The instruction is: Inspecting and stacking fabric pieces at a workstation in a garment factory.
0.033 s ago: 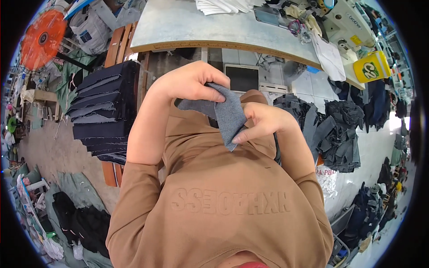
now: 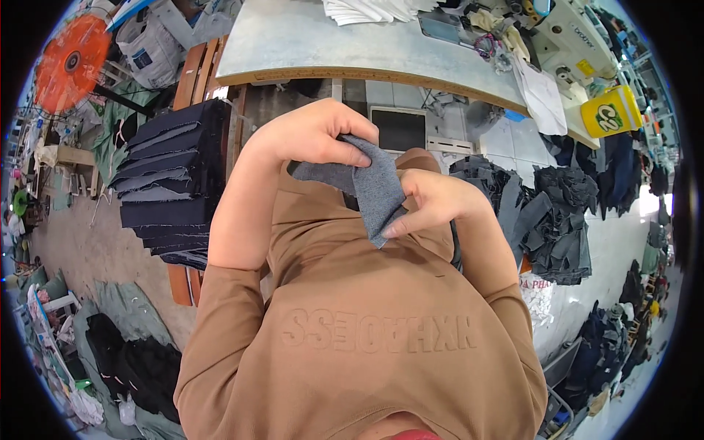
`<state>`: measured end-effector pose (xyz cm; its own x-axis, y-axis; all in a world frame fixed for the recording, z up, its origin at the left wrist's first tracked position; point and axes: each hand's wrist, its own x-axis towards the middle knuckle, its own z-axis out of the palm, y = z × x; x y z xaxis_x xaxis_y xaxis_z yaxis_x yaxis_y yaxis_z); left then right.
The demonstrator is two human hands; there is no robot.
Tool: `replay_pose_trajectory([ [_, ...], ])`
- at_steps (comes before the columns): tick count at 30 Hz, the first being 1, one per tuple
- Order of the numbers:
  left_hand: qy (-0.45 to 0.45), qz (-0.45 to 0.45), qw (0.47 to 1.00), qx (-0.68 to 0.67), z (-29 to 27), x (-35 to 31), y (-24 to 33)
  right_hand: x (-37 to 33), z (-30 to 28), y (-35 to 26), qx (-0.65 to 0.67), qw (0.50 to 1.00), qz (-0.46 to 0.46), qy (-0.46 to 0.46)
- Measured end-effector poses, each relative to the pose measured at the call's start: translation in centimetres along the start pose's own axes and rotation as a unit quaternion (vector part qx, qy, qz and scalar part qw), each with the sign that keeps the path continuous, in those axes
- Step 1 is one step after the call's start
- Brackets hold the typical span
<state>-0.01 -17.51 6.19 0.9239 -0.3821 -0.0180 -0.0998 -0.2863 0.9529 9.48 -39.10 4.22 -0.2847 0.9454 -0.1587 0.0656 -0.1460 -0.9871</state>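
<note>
A grey denim piece (image 2: 379, 192) is stretched between my two hands above my lap, folded over on itself. My left hand (image 2: 323, 136) grips its upper end, thumb on top and fingers curled behind. Lower down and to the right, my right hand (image 2: 433, 202) pinches the pointed lower corner between thumb and fingers. Part of the cloth hangs out to the left beneath my left hand. The fingertips behind the cloth are hidden.
Left of me, a tall stack of dark denim pieces (image 2: 172, 180) lies on a wooden bench (image 2: 192, 73). Ahead stands a worktable (image 2: 293, 44) with a sewing machine (image 2: 576, 44) and yellow bucket (image 2: 611, 111). Dark cloth heaps (image 2: 554, 220) lie to my right; an orange fan (image 2: 72, 62) stands far left.
</note>
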Motion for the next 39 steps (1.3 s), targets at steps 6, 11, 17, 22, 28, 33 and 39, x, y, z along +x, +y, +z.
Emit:
replay_pose_trajectory([
  [6, 0.037, 0.02, 0.998, 0.039, -0.5, -0.4, 1.3, 0.1, 0.4, -1.5, -0.17, 0.984, -0.015, 0.043],
  [11, 0.063, 0.024, 0.995, 0.072, -0.5, -0.6, 1.1, -0.1, 0.1, -1.9, -0.228, 0.965, -0.111, 0.061],
  [17, 0.28, 0.072, 0.943, 0.163, 2.0, -1.1, 1.8, -1.3, -1.1, -3.8, -0.319, 0.834, -0.189, 0.408],
  [22, 0.349, 0.177, 0.891, 0.231, 11.5, 3.0, 4.0, 0.1, -3.7, -3.5, -0.45, 0.549, -0.205, 0.674],
  [28, 0.291, 0.143, 0.941, 0.096, 9.5, 1.5, 3.1, 0.4, -3.1, -2.5, -0.365, 0.599, -0.234, 0.673],
  [33, 0.409, 0.118, 0.905, -0.01, 7.4, 4.1, 2.9, 0.7, -1.8, -2.6, -0.353, 0.645, -0.263, 0.625],
  [39, 0.368, 0.096, 0.92, 0.09, 6.4, 3.8, 2.6, -0.7, -2.1, -3.9, -0.426, 0.696, -0.217, 0.536],
])
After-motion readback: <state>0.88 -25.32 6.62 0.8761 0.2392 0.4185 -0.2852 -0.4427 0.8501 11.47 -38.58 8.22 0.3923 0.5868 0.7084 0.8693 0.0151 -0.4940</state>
